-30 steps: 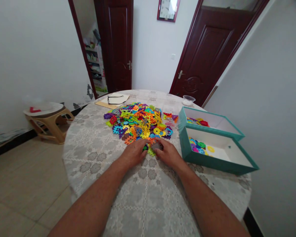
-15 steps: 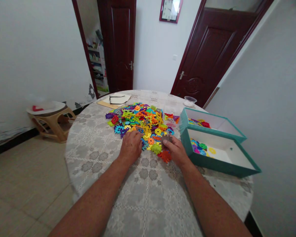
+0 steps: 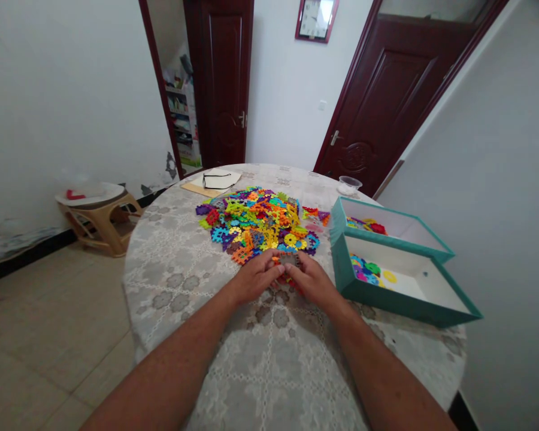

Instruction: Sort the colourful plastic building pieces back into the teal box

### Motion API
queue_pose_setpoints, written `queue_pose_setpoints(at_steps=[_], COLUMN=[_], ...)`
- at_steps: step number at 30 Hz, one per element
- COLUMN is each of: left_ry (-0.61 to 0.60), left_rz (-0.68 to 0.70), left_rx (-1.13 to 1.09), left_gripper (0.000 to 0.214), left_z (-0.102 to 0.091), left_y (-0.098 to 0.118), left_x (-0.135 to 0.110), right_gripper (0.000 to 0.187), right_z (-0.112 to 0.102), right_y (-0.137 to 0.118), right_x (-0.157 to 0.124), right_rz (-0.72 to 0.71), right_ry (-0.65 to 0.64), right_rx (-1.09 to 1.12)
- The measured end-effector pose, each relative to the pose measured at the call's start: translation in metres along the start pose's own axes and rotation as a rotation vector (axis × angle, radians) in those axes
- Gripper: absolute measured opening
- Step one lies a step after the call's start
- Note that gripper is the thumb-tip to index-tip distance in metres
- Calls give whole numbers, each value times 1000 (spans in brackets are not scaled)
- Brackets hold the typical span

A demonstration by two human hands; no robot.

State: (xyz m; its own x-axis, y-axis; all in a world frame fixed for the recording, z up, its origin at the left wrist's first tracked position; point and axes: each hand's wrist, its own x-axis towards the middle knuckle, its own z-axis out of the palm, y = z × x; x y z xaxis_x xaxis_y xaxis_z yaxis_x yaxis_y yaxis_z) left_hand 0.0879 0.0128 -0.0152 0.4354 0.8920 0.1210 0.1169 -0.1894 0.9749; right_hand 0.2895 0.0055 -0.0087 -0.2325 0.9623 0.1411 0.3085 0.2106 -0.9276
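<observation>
A heap of colourful plastic interlocking pieces [image 3: 258, 221] lies in the middle of the round table [image 3: 269, 353]. My left hand [image 3: 256, 278] and my right hand [image 3: 312, 281] meet at the near edge of the heap, fingertips together. Both are pinched on a small cluster of pieces [image 3: 288, 260], grey and orange, held between them just above the cloth. The fingers cover most of that cluster.
Two teal box halves [image 3: 341, 263] with several pieces inside stand to the right of the heap. Black glasses [image 3: 215, 177] lie on papers at the far edge, with a clear small bowl [image 3: 349, 183] at the back right. A wooden stool [image 3: 99, 209] stands left of the table.
My hands were apart on the heap's near edge half a second ago; now they have come together and grip a cluster of pieces. The loose red and green pieces near them are now under my hands.
</observation>
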Motion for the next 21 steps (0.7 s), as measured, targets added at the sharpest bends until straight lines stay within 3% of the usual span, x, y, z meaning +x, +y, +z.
queue_pose_setpoints(at_steps=[5, 9, 11, 13, 17, 21], left_ry=[-7, 175, 228, 245, 248, 234], left_rz=[-64, -166, -207, -222, -205, -196], left_rx=[-13, 83, 127, 165, 232, 219], left_gripper=[38, 27, 24, 22, 21, 26], left_z=[1, -4, -6, -8, -8, -7], left_y=[11, 16, 16, 14, 11, 10], left_x=[0, 3, 4, 5, 5, 4], right_gripper=[26, 30, 38, 45, 40, 31], right_z=[-9, -26, -32, -36, -40, -44], right_y=[-6, -7, -7, -7, -10, -9], right_x=[-2, -7, -13, -17, -17, -10], right_rz=[-56, -37, 20, 97, 194, 197], right_ry=[-13, 96, 61, -55, -232, -246], right_rx=[-239, -618, -857, -977, -980, -871])
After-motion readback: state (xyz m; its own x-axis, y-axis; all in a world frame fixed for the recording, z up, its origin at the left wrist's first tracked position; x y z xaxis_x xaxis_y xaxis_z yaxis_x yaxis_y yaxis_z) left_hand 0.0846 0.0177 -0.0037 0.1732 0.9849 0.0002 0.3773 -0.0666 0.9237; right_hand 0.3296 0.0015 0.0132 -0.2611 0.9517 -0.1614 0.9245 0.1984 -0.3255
